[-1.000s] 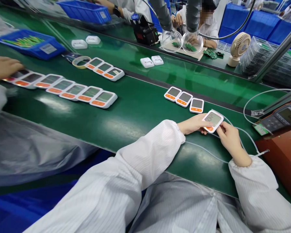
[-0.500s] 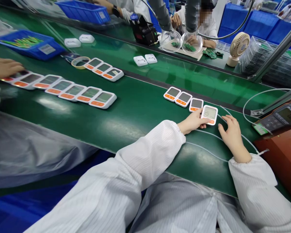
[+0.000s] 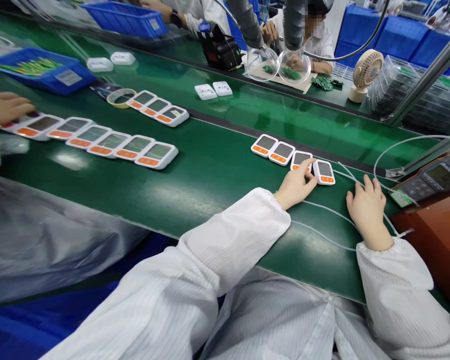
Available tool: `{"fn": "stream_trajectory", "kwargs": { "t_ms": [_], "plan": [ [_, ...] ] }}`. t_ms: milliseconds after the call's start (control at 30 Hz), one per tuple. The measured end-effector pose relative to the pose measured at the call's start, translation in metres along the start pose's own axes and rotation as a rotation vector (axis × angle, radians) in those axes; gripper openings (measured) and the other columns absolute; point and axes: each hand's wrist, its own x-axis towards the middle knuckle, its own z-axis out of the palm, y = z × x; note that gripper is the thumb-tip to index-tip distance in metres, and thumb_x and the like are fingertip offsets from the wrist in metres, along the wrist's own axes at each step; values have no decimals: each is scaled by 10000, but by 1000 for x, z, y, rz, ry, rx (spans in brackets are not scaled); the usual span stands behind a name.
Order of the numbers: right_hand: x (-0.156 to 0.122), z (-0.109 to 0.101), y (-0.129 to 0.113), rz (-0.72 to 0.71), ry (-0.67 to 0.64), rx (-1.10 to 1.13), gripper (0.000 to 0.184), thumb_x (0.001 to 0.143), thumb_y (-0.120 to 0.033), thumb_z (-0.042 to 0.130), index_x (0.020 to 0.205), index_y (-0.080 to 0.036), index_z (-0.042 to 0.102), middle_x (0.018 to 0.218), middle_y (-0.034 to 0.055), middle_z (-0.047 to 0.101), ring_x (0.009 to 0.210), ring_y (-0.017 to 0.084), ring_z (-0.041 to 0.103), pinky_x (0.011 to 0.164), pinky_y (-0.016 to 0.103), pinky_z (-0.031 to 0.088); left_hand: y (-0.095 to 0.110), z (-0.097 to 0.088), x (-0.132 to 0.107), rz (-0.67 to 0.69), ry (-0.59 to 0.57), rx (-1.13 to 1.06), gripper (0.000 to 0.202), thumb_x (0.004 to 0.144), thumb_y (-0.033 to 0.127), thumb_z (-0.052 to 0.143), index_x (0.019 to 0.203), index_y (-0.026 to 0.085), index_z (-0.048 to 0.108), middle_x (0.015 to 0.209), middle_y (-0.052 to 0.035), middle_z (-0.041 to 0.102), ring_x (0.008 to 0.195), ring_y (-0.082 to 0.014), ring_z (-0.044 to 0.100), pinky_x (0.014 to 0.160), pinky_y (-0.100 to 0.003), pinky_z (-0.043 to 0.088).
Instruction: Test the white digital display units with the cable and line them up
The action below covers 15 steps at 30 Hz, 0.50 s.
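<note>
Through the head camera I see my left hand (image 3: 295,186) with thumb and index finger apart at the near edge of a white monitor (image 3: 324,172), which lies at its two o'clock, though I cannot tell whether they touch. Three more monitors (image 3: 282,153) line up from its eleven to twelve o'clock. My right hand (image 3: 368,207) has its fingers spread by a thin tube (image 3: 347,171), a meter (image 3: 440,176) at its two o'clock.

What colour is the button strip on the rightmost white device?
The button strip is orange, seen in the head view.
</note>
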Motion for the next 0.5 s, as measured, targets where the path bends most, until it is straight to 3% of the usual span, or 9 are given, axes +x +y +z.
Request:
{"fn": "stream_trajectory", "kwargs": {
  "t_ms": [100, 167, 233, 300, 367, 500],
  "plan": [
    [2, 0, 2, 61, -35, 47, 486, 900, -274, 514, 1336, -73, 592, 1508, 265, 463, 1319, 454, 459, 966, 650, 458, 0, -1, -1, 176, 27, 46, 365, 953, 274, 537, 1298, 192, 623, 984, -46, 727, 783, -137, 644, 841, -291, 518],
    [5, -1, 5, 117, 1, 36, 587, 886, -305, 536, 1406, -35, 514, 1535, 302, 404, 1305, 471, 460, 941, 654, 471, 0, 0, -2, 352, -41, 107, 339, 958, 281, 552, 1268, 195, 660, 1204, -115, 697, 1078, -200, 654, 999, -362, 496],
    [7, -4, 7, 127, 67, -10, 663, 875, -333, 556, 1428, 21, 465, 1562, 342, 326, 1387, 503, 358, 969, 683, 442, 1, 1, -3, 473, -157, 239, 389, 922, 337, 649, 1297, 234, 665, 1444, -151, 571, 1376, -299, 497, 1163, -510, 369],
    [6, -5, 6, 87, 96, -60, 682, 874, -342, 566, 1414, 64, 466, 1578, 361, 274, 1459, 516, 233, 1029, 711, 384, 3, 2, -4, 472, -249, 394, 515, 866, 420, 732, 1357, 300, 633, 1575, -143, 441, 1505, -384, 317, 1202, -662, 223],
    [4, -2, 1, 7, 62, -70, 640, 891, -337, 552, 1382, 70, 510, 1587, 345, 272, 1484, 509, 187, 1075, 698, 355, 4, 1, -5, 402, -251, 526, 539, 868, 476, 722, 1379, 340, 615, 1621, -125, 379, 1537, -420, 231, 1186, -740, 148],
    [0, 13, -9, -167, -56, 49, 525, 968, -341, 462, 1338, 2, 608, 1528, 274, 434, 1469, 422, 303, 1118, 576, 396, 2, -4, -1, 303, -90, 662, 411, 953, 503, 585, 1282, 282, 695, 1594, -130, 418, 1544, -404, 232, 1218, -694, 170]
  ]
}}
